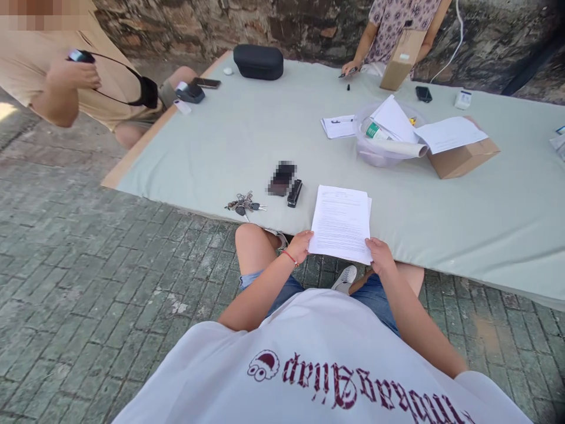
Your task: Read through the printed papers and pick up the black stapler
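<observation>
A small stack of printed paper sheets [341, 224] lies at the near edge of the cloth-covered table [220, 153], its lower end toward me. My left hand [302, 246], with a red bracelet at the wrist, pinches the stack's left edge near the bottom. On the opposite side, my right hand [379, 253] grips the lower right corner. The sheets are slightly out of line along the right side. Left of the papers lie a black stapler [295, 193], a blurred-out dark phone-like object [282, 178] and a bunch of keys [245, 204].
A clear plastic tub [379, 150] holds papers and a roll; a cardboard box [465, 156] with a sheet on top stands beside it. A black case [258, 62] sits at the back. One person [110, 76] is at the left; another [388, 23] across holds an upright box [401, 59].
</observation>
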Demonstrator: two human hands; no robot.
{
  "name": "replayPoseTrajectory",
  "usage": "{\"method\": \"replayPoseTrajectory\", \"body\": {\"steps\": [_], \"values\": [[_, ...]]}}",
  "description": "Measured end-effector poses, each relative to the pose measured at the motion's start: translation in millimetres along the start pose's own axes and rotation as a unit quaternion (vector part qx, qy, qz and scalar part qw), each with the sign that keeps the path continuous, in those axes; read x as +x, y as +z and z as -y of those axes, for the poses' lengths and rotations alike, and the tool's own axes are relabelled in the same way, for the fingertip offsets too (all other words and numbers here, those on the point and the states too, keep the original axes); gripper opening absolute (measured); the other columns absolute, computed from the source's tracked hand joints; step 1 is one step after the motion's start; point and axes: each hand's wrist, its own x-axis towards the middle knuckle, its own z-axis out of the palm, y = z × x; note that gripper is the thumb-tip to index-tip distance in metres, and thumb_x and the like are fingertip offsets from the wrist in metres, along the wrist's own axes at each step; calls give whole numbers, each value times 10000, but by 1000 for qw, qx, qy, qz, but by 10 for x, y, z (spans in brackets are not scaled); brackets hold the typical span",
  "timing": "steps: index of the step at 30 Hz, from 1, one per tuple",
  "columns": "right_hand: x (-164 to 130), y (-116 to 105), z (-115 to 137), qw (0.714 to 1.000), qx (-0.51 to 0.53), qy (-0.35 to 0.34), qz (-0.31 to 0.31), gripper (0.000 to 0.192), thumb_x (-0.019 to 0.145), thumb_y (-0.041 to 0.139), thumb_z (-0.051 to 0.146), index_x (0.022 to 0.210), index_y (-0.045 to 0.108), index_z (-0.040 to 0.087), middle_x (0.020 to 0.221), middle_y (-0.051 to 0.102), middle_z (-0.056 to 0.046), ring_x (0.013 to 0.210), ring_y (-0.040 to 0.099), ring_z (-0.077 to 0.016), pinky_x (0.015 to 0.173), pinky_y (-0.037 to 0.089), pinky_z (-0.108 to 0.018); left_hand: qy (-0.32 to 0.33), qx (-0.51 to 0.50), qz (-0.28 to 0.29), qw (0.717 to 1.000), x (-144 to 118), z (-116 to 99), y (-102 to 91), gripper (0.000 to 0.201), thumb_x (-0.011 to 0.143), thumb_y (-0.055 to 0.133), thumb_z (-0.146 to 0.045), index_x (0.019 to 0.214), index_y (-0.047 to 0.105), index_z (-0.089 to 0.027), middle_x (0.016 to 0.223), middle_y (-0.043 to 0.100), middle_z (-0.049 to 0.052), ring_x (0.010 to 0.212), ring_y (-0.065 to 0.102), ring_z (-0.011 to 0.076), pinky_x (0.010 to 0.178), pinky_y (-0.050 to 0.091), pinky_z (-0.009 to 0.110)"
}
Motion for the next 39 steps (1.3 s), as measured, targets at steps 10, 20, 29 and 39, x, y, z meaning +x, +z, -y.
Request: {"method": "replayPoseTrajectory", "body": {"steps": [10, 20, 29, 39], "values": [[-186, 238, -357, 989, -107, 82, -58, 503, 868, 497, 657, 1017, 615, 191, 1068, 709, -139, 740, 688, -215, 589, 590, -343, 34, -5, -46, 998, 42, 270, 10, 254, 821, 725, -372, 935, 616, -173, 789, 667, 21, 691, 604, 159, 621, 474, 268], [-370, 220, -229, 982, -18, 190, 9, 385, 882, 616, 538, 997, 644, 171, 878, 728, -116, 754, 728, -234, 641, 615, -340, 106, 22, -64, 992, 136, 368, -14, 214, 812, 701, -348, 885, 621, -164, 897, 697, 47, 854, 638, 185, 807, 508, 304], [-538, 132, -61, 955, -286, 79, 0, 320, 990, 458, 456, 845, 593, 206, 756, 695, -9, 657, 654, -140, 691, 500, -257, 125, 26, -88, 988, 165, 434, -39, 242, 800, 678, -370, 907, 647, -155, 1012, 712, 103, 946, 656, 238, 907, 520, 388], [-575, 61, 293, 891, -453, 33, 27, 428, 1014, 405, 427, 680, 503, 178, 686, 611, -25, 698, 529, -144, 675, 301, -250, 142, 21, -130, 981, 106, 416, 89, 128, 844, 610, -246, 910, 662, -151, 967, 721, 84, 928, 648, 209, 888, 515, 341]]}}
